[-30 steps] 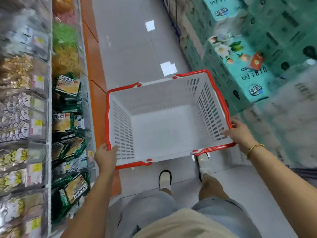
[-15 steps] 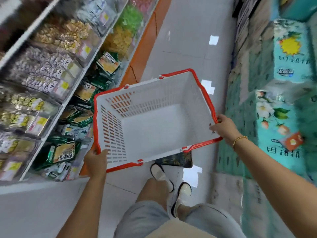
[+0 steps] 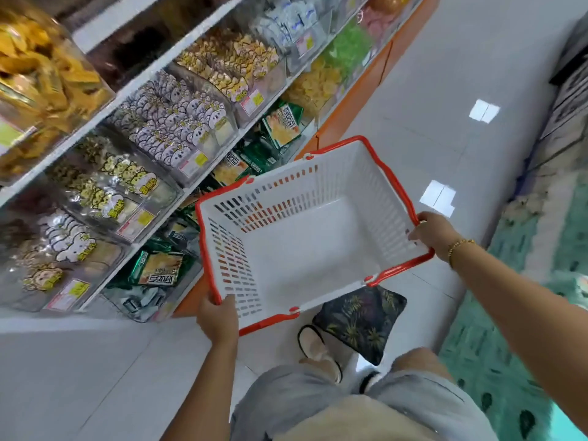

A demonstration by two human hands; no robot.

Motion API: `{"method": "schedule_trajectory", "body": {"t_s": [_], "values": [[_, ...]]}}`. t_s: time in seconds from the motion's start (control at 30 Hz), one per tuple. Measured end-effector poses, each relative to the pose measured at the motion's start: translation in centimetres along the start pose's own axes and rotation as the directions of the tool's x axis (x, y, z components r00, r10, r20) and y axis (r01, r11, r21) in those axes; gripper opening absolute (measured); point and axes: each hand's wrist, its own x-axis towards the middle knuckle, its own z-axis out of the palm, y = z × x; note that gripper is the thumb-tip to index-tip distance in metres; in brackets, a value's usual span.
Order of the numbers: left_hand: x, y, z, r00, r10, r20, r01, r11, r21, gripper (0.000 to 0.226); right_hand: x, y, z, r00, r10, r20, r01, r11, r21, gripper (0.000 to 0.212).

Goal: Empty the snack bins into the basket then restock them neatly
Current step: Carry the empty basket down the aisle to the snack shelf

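Note:
A white slotted basket (image 3: 318, 249) with a red rim hangs in front of me, tilted, with nothing inside. My left hand (image 3: 218, 316) grips its near left corner. My right hand (image 3: 434, 235) grips the right rim and wears a gold bracelet. To the left, clear snack bins (image 3: 165, 122) on white shelves hold small wrapped snacks. The lowest shelf holds bins of green snack packs (image 3: 159, 268), close to the basket's left side.
The shelf unit has an orange base (image 3: 346, 116) along a glossy white tiled aisle (image 3: 445, 90). A dark leaf-patterned cushion (image 3: 359, 323) lies on the floor under the basket by my feet. Teal packaged goods (image 3: 541, 249) are stacked along the right side.
The view has swung left toward the shelves, which now fill the left half. The basket has come closer to the lower bins and tilted. Both hands keep their grip on its rim.

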Motion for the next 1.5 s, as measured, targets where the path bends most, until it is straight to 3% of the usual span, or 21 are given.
{"method": "schedule_trajectory", "body": {"t_s": [0.37, 0.6, 0.73, 0.83, 1.07, 1.5], "values": [[1.0, -1.0, 1.7, 0.973, -0.184, -0.136, 0.191, 0.981, 0.037, 0.024, 7.6, -5.9, 1.8, 0.974, -0.008, 0.225, 0.040, 0.989, -0.140, 0.035], [-0.4, -0.9, 7.0, 0.892, -0.310, -0.328, 0.325, 0.946, -0.010, 0.029, 17.7, -8.8, 3.8, 0.868, -0.038, 0.495, 0.190, 0.946, -0.261, 0.037], [-1.4, -0.9, 11.1, 0.831, -0.394, -0.393, 0.402, 0.913, -0.067, 0.024, 23.7, -8.6, 5.4, 0.807, -0.027, 0.590, 0.281, 0.896, -0.343, 0.052], [-1.1, -2.1, 13.8, 0.809, -0.465, -0.360, 0.471, 0.879, -0.077, 0.020, 27.1, -7.9, 6.8, 0.805, -0.007, 0.593, 0.298, 0.869, -0.394, 0.058], [4.1, -4.3, 18.2, 0.757, -0.575, -0.309, 0.545, 0.818, -0.186, 0.004, 31.6, -7.1, 12.1, 0.839, -0.046, 0.542, 0.360, 0.795, -0.488, 0.048], [18.4, -20.6, 29.3, 0.679, -0.654, -0.334, 0.617, 0.755, -0.222, 0.022, 42.0, 1.0, 31.0, 0.867, -0.171, 0.469, 0.402, 0.796, -0.453, 0.021]]}}
